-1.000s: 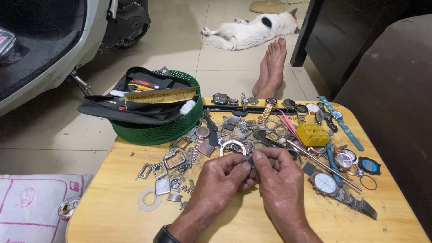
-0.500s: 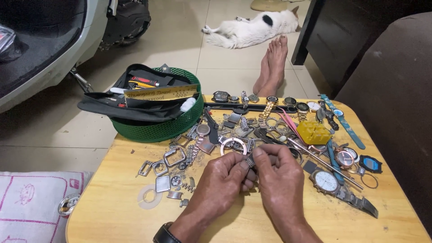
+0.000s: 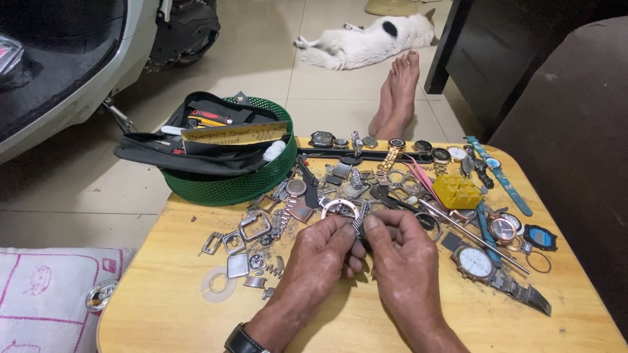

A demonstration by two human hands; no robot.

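Band piece: small metal watch-band segment [image 3: 359, 225], pinched between both hands' fingertips, just above the tabletop [image 3: 170, 307].
Left hand [image 3: 320, 252]: fingers closed on the piece.
Right hand [image 3: 402, 252]: fingers closed on its other end.
Progress: piece in hand, being worked; looks mid-way, not set down.
Beyond fingers: ring bezel [image 3: 339, 208], loose cases, watches, yellow block [image 3: 458, 191], green basket [image 3: 226, 186].

Pale floor tiles [image 3: 275, 72] spread under even light. A white cat [image 3: 366, 42] sprawls near dark furniture [image 3: 497, 59]. A white scooter [image 3: 72, 72] stands left, a brown seat [image 3: 575, 131] right, a patterned cushion [image 3: 46, 287] beside the wooden table [image 3: 176, 314].
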